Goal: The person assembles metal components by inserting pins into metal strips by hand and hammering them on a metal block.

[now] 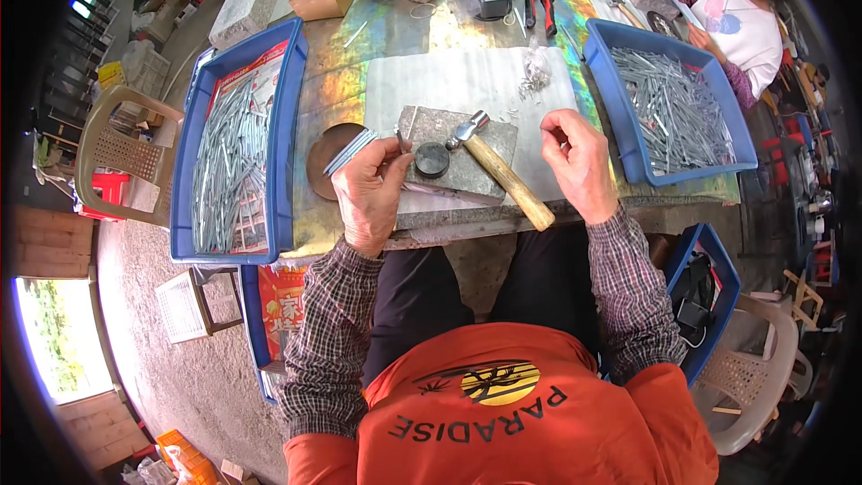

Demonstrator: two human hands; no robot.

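My left hand [370, 198] is closed around several thin grey metal rods [348, 153], whose ends stick out past the knuckles. Another rod end [400, 138] shows upright at the fingertips, beside a round black block [432, 160]. That block sits on a grey stone slab [505, 145]. A hammer [503, 176] with a wooden handle lies across the slab, its metal head at the far side and its handle end over the table's front edge. Right of the hammer, my right hand [579, 166] hovers with fingers curled and pinched together; whatever they hold, if anything, is too small to make out.
Blue trays full of metal rods flank me, a left tray [292, 135] and a right tray [620, 117]. A clear bag of small parts [536, 70] lies on the white sheet [395, 72]. Red-handled pliers [540, 9] rest farther back. Another person [741, 22] sits at the far right.
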